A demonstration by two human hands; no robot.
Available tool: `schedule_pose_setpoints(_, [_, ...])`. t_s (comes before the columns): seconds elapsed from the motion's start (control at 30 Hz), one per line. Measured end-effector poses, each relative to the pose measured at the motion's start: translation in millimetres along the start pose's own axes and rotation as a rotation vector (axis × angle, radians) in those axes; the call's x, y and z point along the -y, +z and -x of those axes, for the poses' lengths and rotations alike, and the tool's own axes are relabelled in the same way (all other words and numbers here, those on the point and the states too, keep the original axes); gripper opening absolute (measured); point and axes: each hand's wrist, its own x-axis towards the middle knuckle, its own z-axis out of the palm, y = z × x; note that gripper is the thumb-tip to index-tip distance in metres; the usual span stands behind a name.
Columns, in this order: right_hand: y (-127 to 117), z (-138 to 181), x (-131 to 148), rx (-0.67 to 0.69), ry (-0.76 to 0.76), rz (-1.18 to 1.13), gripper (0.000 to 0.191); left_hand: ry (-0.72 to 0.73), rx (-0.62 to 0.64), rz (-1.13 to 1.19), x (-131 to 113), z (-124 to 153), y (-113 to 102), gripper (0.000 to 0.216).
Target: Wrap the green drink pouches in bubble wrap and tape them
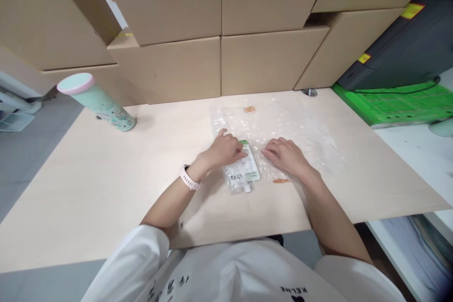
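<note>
A small clear packet with a green and white card [245, 171] lies on a sheet of clear bubble wrap [283, 127] spread over the pale wooden table [106, 184]. My left hand [223, 150], with a pink watch on its wrist, rests on the packet's upper left corner with the fingers curled down on it. My right hand [286, 155] lies flat on the bubble wrap just right of the packet, fingers stretched toward it and holding nothing.
A mint green bottle with a pink lid [95, 101] leans at the table's far left. Stacked cardboard boxes [219, 28] wall off the back. Green sheets [399, 104] and a dark machine [406, 47] sit at the right. Two small orange bits [249, 109] [281, 180] lie on the wrap.
</note>
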Motion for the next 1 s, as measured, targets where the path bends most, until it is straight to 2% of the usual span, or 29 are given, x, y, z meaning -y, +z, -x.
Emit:
schedule_pose_setpoints(0.13, [-3.2,4.1,-28.2,-0.138,0.229,0.15,0.038,-0.191,-0.027,-0.069,28.1,9.1,-17.2,0.039])
schedule_pose_setpoints(0.2, [-3.8,4.2,-31.8,-0.232,0.325,0.185,0.041,-0.284,-0.046,-0.087,40.3,15.7,-24.1,0.039])
schedule_pose_setpoints(0.27, [-3.9,3.2,-25.1,-0.258,0.344,0.171,0.046,-0.327,-0.062,-0.046,44.8,23.3,-26.2,0.034])
schedule_pose_setpoints(0.33, [-3.4,1.3,-11.4,-0.192,0.303,0.116,0.046,-0.298,-0.045,0.071,40.2,31.9,-22.0,0.024])
schedule_pose_setpoints(0.43, [-1.0,-2.1,8.5,-0.079,0.267,-0.014,0.04,-0.151,0.021,0.275,22.4,44.9,-3.9,0.016])
schedule_pose_setpoints(0.53, [2.2,-3.5,16.1,-0.023,0.29,-0.216,0.03,-0.075,-0.002,0.217,5.6,53.1,20.2,0.022])
schedule_pose_setpoints(0.63, [4.3,-1.8,15.3,0.051,0.322,-0.56,0.029,-0.094,-0.036,0.144,2.8,54.1,35.9,0.029])
schedule_pose_setpoints(0.8, [3.4,0.3,21.4,0.211,0.367,-1.189,0.042,-0.07,-0.013,0.379,27.6,53.0,28.6,0.022])
schedule_pose_setpoints(0.87, [5.6,-1.3,28.6,0.233,0.4,-1.358,0.045,-0.173,-0.109,0.414,39.3,55.5,20.2,0.016])
schedule_pose_setpoints(0.93, [11.5,-3.6,36.7,0.235,0.41,-1.489,0.047,-0.344,-0.211,0.347,48.0,58.7,12.8,0.01])
schedule_pose_setpoints(1.0, [20.2,-5.6,44.5,0.229,0.405,-1.553,0.047,-0.471,-0.219,0.359,52.5,61.3,8.5,0.008])
